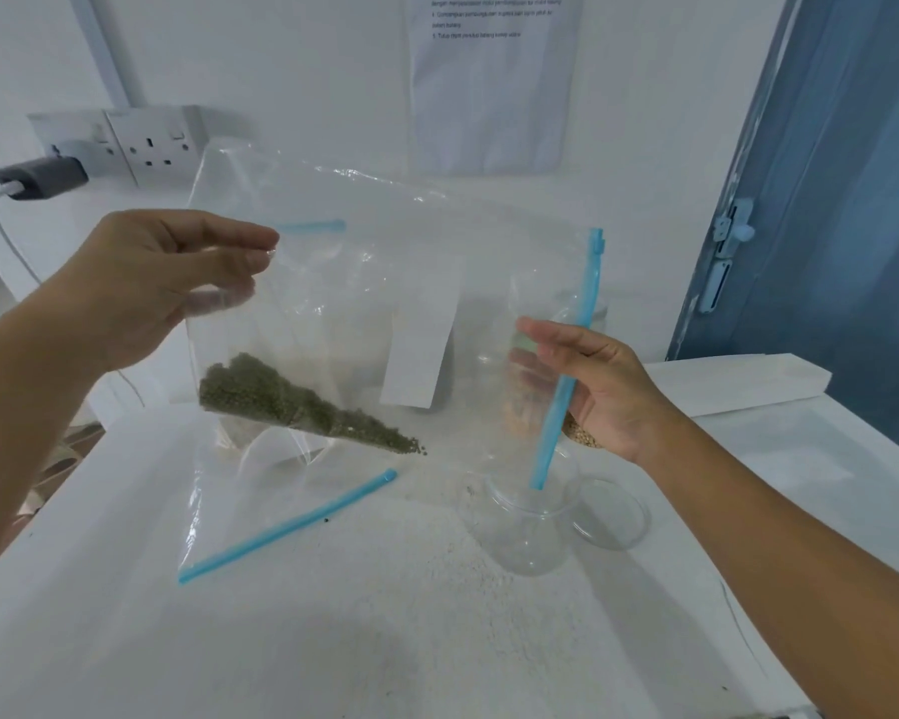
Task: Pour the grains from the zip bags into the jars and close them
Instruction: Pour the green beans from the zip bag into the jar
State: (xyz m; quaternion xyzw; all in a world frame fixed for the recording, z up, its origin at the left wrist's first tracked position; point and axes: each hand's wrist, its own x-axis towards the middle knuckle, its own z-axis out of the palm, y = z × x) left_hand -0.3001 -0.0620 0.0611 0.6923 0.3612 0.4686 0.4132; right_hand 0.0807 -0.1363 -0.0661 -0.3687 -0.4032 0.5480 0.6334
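Zip bag [385,282] pinched between hands, above jar [528,526]

We're prob. in a plain utility or work rm: white table [333,614], double wall socket [151,145] w/ charger above it, printed instruction sheet [489,96] taped beyond, blue door [826,199] right of it.

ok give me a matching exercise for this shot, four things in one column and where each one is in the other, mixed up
Things:
1. green grains
2. empty jar
3. jar lid
4. charger

Places:
A. plugged into the wall socket
B. flat on the table, right of the jar
C. in a corner of the held zip bag
D. on the table below the bag's blue zip end

Pairs: 1-C, 2-D, 3-B, 4-A
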